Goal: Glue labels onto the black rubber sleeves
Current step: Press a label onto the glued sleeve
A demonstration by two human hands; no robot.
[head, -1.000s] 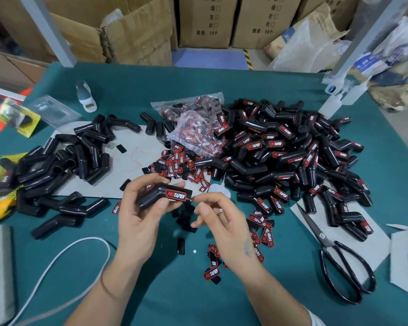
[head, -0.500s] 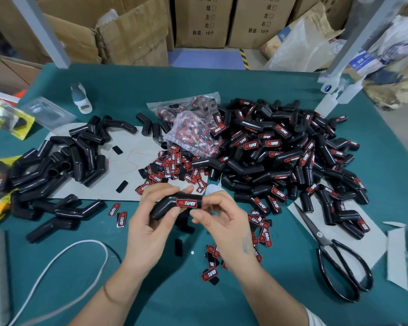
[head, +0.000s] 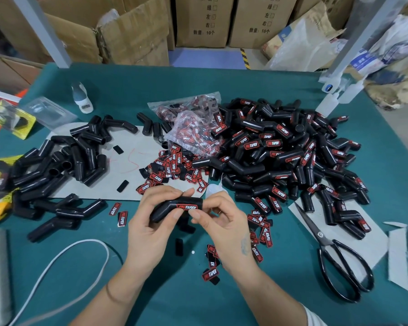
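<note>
Lying nearest on the green table (head: 280, 300), a white cord (head: 57, 262) loops at front left, black scissors (head: 335, 260) sit front right on a grey sheet, and a few loose labels (head: 211, 274) are scattered under the right wrist. Just above them both hands meet over the table: the left hand (head: 149, 229) curls round a bent black sleeve (head: 174, 207), thumb pressing on its near side, other fingers wrapped over the top; the right hand (head: 224, 222) pinches the sleeve's right end, thumb tip touching just below the red label (head: 186, 207) already stuck on it, fingers curled behind. The label faces the camera, between the two thumbs. The hands hide part of the table and some labels below them. Two more labels (head: 118, 214) lie just left of the left hand. Left, a heap of unlabelled sleeves (head: 57, 165) spreads partly over a grey cardboard sheet (head: 127, 161). Center, beyond the hands, a pile of labels (head: 172, 170), then a clear bag of labels (head: 193, 128). Right, a big heap of labelled sleeves (head: 287, 156). Farther back left, a small white glue bottle (head: 81, 97) and a clear plastic blister pack (head: 45, 111). Beyond the table edge, brown cardboard boxes (head: 200, 22) and plastic bags (head: 302, 48).
</note>
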